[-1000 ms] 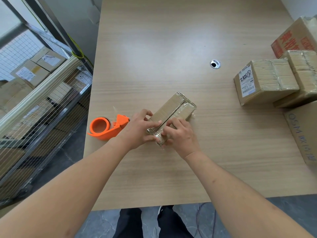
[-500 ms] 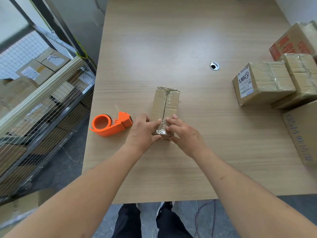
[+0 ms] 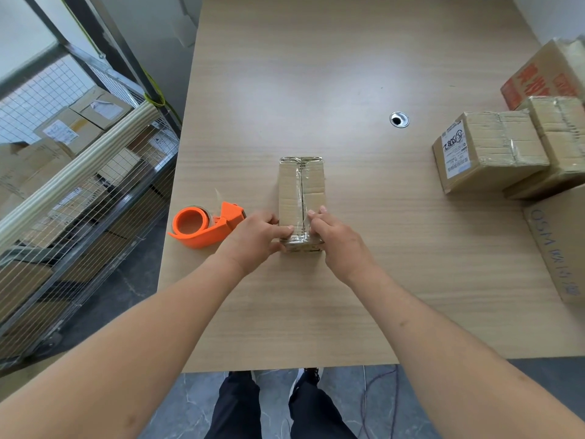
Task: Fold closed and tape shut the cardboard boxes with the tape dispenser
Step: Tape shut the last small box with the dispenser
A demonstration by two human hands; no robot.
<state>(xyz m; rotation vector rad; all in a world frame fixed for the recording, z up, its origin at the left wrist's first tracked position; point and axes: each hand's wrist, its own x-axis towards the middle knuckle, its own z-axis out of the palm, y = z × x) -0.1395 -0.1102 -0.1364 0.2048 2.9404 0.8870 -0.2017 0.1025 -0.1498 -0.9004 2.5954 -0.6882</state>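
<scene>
Cardboard box (image 3: 302,198), narrow and long, lies on the counter (image 3: 316,74) with its top flaps meeting along a centre seam covered by clear tape. Both hands hold its near end: the left hand (image 3: 253,240) curls its fingers (image 3: 285,231) over the left edge, thumb against the near face, and the right hand (image 3: 338,242) presses straight fingers (image 3: 316,213) onto the top just right of the seam. Just left of the left hand sits the orange tape dispenser (image 3: 205,224), close to the counter's left edge. Beyond the box, bare counter stretches away past a cable hole (image 3: 399,119). Well right of the right hand, taped boxes (image 3: 487,150) crowd the counter's right side, some cut off by the frame. The box's near face is mostly hidden behind the hands.
</scene>
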